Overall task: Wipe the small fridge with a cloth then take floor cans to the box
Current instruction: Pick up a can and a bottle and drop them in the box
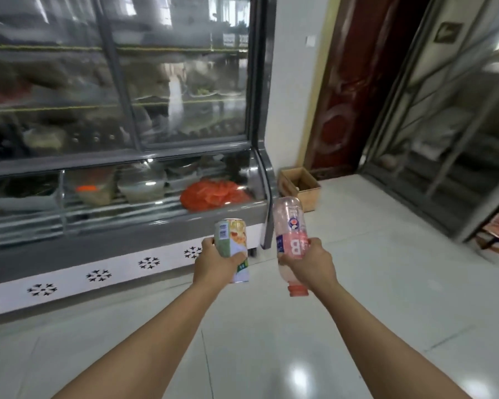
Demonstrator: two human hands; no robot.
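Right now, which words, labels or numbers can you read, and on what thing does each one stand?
"B": large white letter, seen inverted, on the pink label of the bottle in the right hand.
Can in the left hand: barcode and small print, too blurred to read.
Cardboard box: markings unreadable.

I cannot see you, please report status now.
Left hand holds can. Right hand holds bottle, cap down. Box ahead, floor path open.
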